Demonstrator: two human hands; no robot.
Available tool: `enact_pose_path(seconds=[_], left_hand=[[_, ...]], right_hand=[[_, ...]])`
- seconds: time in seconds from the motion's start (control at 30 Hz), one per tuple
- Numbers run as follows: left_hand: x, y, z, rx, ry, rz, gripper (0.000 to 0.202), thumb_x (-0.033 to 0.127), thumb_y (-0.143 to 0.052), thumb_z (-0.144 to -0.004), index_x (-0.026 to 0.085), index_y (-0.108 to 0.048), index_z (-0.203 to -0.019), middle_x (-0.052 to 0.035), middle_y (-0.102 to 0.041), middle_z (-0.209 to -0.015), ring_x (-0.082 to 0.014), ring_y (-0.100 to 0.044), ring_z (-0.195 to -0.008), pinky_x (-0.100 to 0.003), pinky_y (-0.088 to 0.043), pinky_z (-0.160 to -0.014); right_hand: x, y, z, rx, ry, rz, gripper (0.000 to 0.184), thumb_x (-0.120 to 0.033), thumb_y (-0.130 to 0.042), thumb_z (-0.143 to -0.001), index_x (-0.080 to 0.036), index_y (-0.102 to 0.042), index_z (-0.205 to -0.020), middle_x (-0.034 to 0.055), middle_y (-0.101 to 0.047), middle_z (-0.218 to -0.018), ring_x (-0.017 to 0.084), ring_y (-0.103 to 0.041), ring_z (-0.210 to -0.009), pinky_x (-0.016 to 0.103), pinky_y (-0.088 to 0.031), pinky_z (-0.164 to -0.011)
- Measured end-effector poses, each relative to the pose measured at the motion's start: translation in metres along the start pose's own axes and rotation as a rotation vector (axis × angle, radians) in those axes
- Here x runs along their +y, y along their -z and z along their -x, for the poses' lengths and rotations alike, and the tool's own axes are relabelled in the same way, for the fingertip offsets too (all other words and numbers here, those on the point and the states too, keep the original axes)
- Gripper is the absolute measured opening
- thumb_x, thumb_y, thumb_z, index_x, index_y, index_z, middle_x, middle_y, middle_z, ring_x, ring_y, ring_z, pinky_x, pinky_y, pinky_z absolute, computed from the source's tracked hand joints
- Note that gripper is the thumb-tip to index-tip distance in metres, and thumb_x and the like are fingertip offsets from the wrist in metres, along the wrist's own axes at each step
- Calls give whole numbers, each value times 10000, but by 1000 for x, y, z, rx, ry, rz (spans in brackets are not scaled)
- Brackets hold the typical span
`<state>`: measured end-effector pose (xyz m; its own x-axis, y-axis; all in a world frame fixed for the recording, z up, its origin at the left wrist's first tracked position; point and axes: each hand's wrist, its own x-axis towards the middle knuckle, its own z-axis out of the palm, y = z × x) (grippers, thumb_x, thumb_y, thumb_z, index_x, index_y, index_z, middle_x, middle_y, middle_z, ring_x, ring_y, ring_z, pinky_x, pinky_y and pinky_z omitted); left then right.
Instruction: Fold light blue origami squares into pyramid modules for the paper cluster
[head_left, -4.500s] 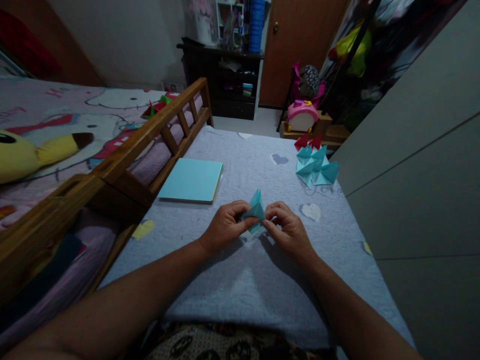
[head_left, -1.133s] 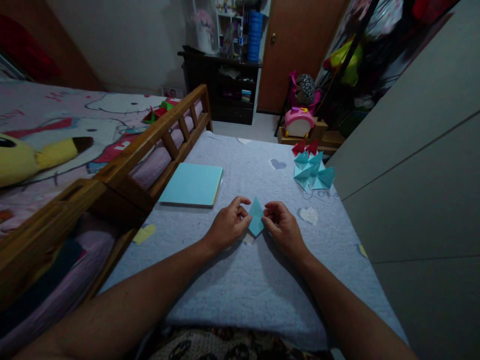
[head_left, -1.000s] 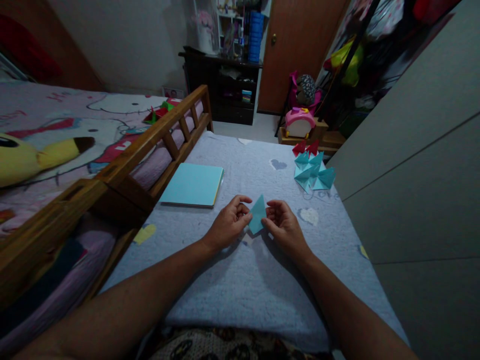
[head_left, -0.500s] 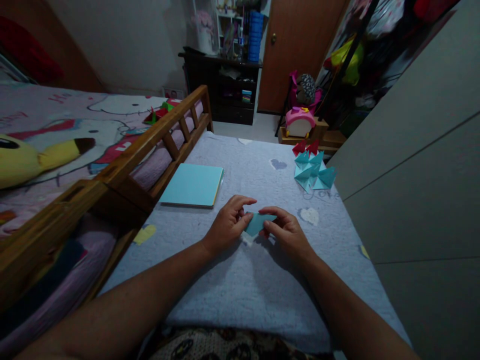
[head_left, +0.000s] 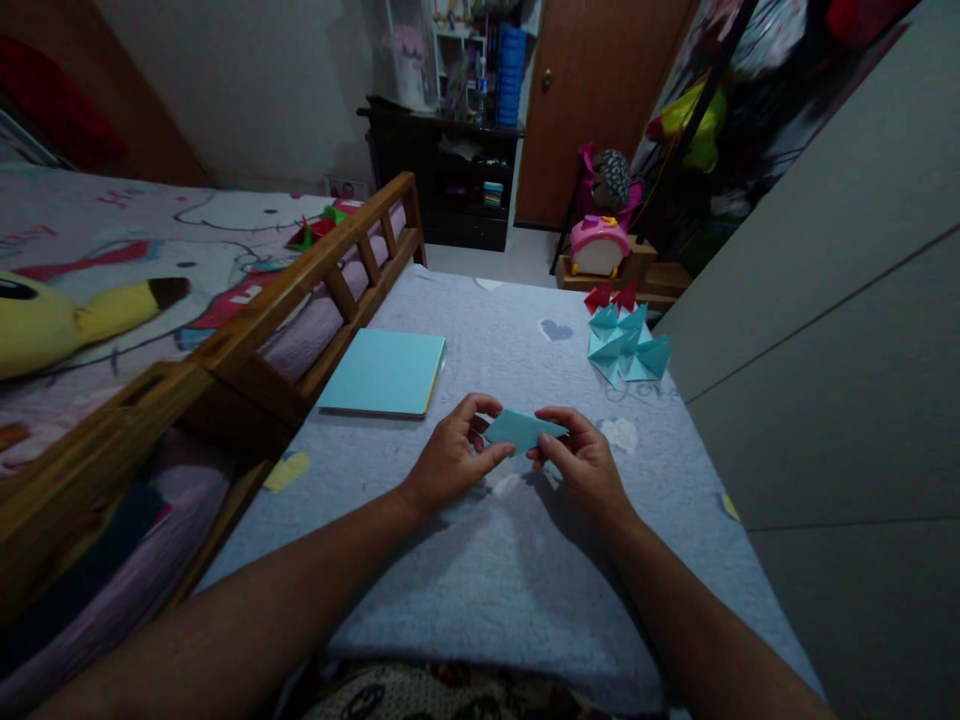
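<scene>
A small folded teal paper piece [head_left: 521, 429] is held just above the grey-lilac blanket [head_left: 495, 560], lying nearly flat. My left hand [head_left: 454, 458] pinches its left end between thumb and fingers. My right hand [head_left: 581, 463] pinches its right end with fingers curled. Both hands sit close together at the middle of the blanket.
A stack of teal paper sheets [head_left: 384, 371] lies to the left, by the wooden bed rail [head_left: 300, 270]. A cluster of folded teal and red paper shapes [head_left: 624, 335] sits at the far right. A grey cabinet wall [head_left: 840, 330] rises on the right. A yellow plush [head_left: 67, 315] lies on the bed.
The paper piece stood upright as a pointed diamond between my hands a second ago. It has been turned down and now lies flatter and wider, lifted slightly off the blanket.
</scene>
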<state>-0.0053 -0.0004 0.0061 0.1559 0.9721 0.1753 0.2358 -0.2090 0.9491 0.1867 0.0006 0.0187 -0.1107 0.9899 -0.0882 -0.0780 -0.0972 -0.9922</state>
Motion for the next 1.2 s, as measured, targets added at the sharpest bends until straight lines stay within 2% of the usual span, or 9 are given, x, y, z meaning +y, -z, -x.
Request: enact_pose_path(seconds=[0.17, 0.27, 0.43, 0.6, 0.7, 0.9, 1.03, 1.2], left_hand=[[0, 0, -2, 5, 49, 146, 253, 242, -662, -840, 205, -547, -1062, -3, -610, -938, -130, -592, -775, -250, -458, -696], [0, 0, -1, 20, 42, 158, 276, 223, -659, -837, 212, -542, -1086, 0, -611, -934, -128, -601, -776, -248, -464, -704], [2, 0, 0, 76, -62, 46, 355, 183, -641, -849, 233, -536, -1185, -19, -634, -1022, -144, -620, -871, -249, -488, -739], [5, 2, 1, 78, -220, -111, 254, 128, -612, -869, 218, -607, -1107, -27, -621, -1037, -132, -596, -840, -219, -479, -666], [7, 3, 1, 65, -241, -142, 203, 110, -606, -868, 206, -620, -1046, -24, -620, -1002, -128, -586, -805, -210, -472, -631], [4, 2, -1, 49, -158, -140, 206, 136, -614, -861, 204, -633, -1054, -21, -631, -983, -138, -611, -816, -233, -495, -664], [4, 0, -1, -31, -37, -76, 208, 179, -621, -858, 201, -635, -1064, -26, -660, -972, -148, -626, -812, -229, -471, -618], [6, 0, 0, -147, 47, 97, 257, 298, -650, -879, 195, -635, -1113, -58, -677, -992, -191, -641, -901, -281, -512, -699]], right_hand=[[1, 0, -1, 0, 41, -27, 352, -339, -765, -728, -231, -628, -1034, -20, -671, -810, 134, -655, -605, 283, -537, -594], [2, -1, -1, 11, 74, -67, 403, -307, -786, -693, -247, -607, -1050, -20, -645, -897, 118, -637, -611, 273, -535, -584], [2, -2, 0, 42, 134, -12, 349, -286, -755, -725, -242, -600, -1034, -31, -629, -813, 110, -591, -601, 261, -514, -586], [0, -2, 1, 36, 167, 55, 299, -295, -720, -770, -239, -605, -1040, -46, -620, -704, 129, -597, -597, 267, -503, -583], [1, -2, 2, 2, 174, 55, 292, -296, -721, -779, -245, -611, -1045, -47, -624, -683, 132, -604, -599, 268, -502, -590], [3, -3, 4, -66, 157, 4, 293, -307, -746, -784, -250, -619, -1042, -47, -617, -677, 131, -607, -600, 274, -501, -604], [2, -5, 3, -92, 146, -53, 376, -319, -780, -759, -260, -598, -1083, -62, -573, -685, 119, -572, -588, 260, -491, -574], [0, -9, 4, -65, 130, -87, 353, -352, -801, -733, -255, -586, -996, -48, -588, -753, 97, -528, -579, 231, -457, -532]])
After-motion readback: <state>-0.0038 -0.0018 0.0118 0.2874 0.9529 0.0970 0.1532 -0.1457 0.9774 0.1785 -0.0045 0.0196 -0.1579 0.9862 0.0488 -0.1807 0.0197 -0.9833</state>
